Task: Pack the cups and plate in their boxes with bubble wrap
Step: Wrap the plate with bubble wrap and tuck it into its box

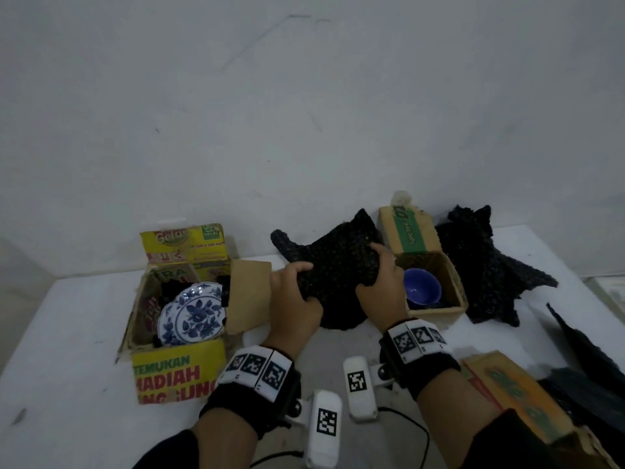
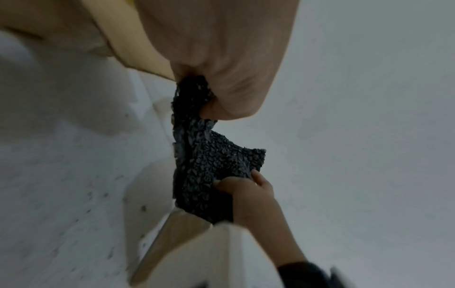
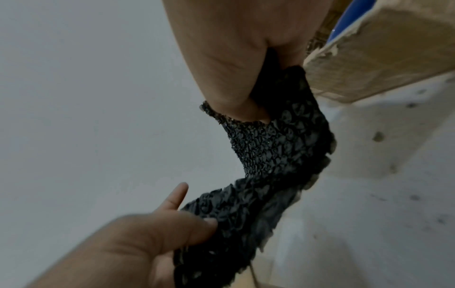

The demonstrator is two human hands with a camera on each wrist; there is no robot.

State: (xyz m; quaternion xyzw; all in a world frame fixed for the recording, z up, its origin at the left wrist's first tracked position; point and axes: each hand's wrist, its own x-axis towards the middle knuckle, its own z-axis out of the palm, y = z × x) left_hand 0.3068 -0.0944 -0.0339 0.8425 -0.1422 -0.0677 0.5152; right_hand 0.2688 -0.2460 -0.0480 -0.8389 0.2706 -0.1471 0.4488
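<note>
With plate [image 1: 192, 314] and blue cup [image 1: 422, 288] boxed but uncovered, the left hand [image 1: 293, 299] and right hand [image 1: 380, 286] both grip the black bubble wrap [image 1: 338, 265] between the boxes.

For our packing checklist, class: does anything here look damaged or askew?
Yes: the blue-and-white floral plate leans tilted and unwrapped in the yellow cardboard box, whose edges look torn.

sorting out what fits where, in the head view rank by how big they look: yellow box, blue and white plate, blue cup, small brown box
Largest to smallest, as they look:
1. yellow box
2. small brown box
3. blue and white plate
4. blue cup
The plate and brown box look close; the box stands farther back and is partly hidden by the right hand.
</note>
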